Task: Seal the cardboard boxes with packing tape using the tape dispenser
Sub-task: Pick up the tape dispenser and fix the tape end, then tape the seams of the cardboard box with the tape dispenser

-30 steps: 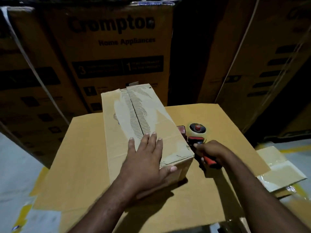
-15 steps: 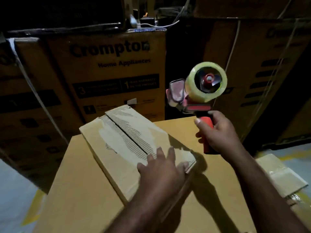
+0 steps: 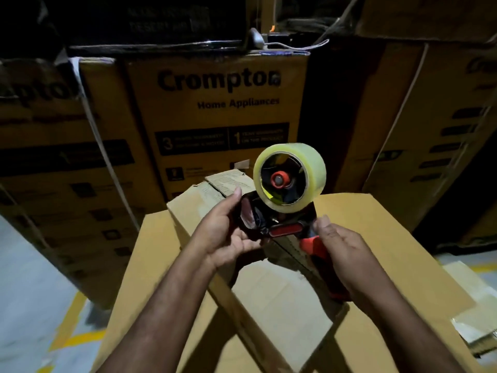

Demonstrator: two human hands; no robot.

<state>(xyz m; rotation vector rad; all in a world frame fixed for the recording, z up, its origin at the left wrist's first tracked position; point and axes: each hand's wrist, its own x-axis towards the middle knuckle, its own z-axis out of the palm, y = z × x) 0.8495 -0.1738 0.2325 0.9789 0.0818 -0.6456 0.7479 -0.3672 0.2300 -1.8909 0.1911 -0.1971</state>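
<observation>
The tape dispenser, red and black with a clear tape roll, is held up in front of me above the small cardboard box. My right hand grips its red handle. My left hand holds the dispenser's front end by the blade guard, thumb on top. The small box lies at an angle on a larger cardboard box, its closed top flaps partly hidden behind my hands.
Tall stacked cartons printed "Cromptor Home Appliances" form a wall behind the work area, with more cartons to the right. A flattened cardboard piece lies low at the right. Grey floor with yellow lines shows at the left.
My left hand left the small box's top and took hold of the dispenser's front. The dispenser came lower and closer to me, above the box.
</observation>
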